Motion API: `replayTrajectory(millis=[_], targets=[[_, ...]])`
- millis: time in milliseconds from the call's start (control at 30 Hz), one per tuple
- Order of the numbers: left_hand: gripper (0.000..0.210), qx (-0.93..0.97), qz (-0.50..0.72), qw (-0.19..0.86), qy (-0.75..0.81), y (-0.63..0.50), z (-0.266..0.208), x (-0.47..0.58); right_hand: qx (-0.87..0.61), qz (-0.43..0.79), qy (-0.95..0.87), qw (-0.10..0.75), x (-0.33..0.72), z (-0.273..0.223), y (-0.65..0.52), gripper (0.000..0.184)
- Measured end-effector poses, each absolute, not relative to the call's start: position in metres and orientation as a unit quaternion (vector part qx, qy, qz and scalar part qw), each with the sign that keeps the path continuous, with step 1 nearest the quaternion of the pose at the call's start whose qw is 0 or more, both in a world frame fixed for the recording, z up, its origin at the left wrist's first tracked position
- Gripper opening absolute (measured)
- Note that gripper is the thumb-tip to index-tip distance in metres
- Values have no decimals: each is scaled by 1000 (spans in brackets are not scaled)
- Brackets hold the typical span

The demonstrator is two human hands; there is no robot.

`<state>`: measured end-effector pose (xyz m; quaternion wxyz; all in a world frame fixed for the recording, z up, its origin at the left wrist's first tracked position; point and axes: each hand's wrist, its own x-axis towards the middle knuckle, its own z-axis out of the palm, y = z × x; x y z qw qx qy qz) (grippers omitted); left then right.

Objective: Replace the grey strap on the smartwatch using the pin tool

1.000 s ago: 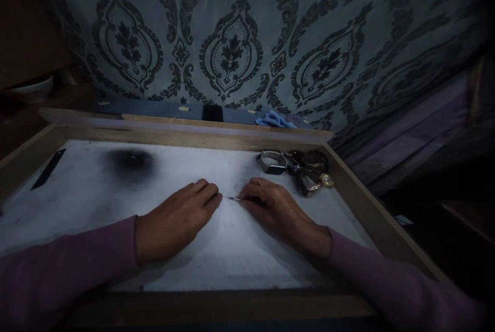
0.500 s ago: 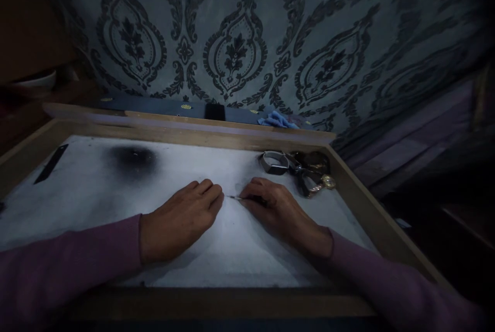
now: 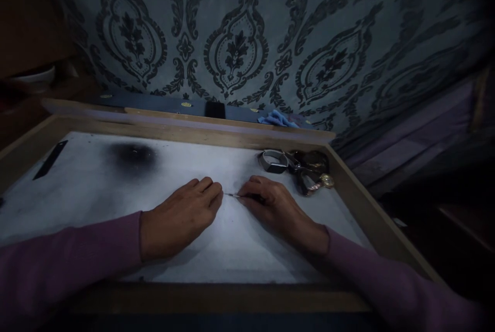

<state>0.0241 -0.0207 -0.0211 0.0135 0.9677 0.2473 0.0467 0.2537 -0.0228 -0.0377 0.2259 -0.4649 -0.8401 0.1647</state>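
My left hand (image 3: 185, 216) is closed over the white board (image 3: 181, 162), knuckles up, its fingertips hidden beneath. Facing it, my right hand (image 3: 278, 211) pinches a thin, slender item (image 3: 232, 195) with a pale part at its fingertips. The item's fine dark end runs to the fingers of my left hand; whether they grip it is hidden. Just beyond my right hand lies a watch with a light band (image 3: 274, 161). Beside it are a gold-coloured watch (image 3: 327, 181) and a dark tangle of straps (image 3: 309, 162).
A raised wooden rim (image 3: 359, 203) surrounds the board. A dark flat strip (image 3: 50, 160) lies at far left, near a black smudge (image 3: 133, 155). Behind the rim are a blue cloth (image 3: 277, 118) and a small black object (image 3: 215, 110), before a patterned wall (image 3: 235, 53).
Both hands keep nearly the same place and grip. Slightly more of the thin item's dark end shows between them.
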Motion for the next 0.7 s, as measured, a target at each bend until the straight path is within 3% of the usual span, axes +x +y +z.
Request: replayTrajectory(millis=[433,700], targets=[[30,961,81,65,255,-19,-21,23,-471,92,-859,181,247,-37,-30,19],[36,960,60,83,259,-15,-19,21,-449,105,-861,214,247,-41,-27,19]])
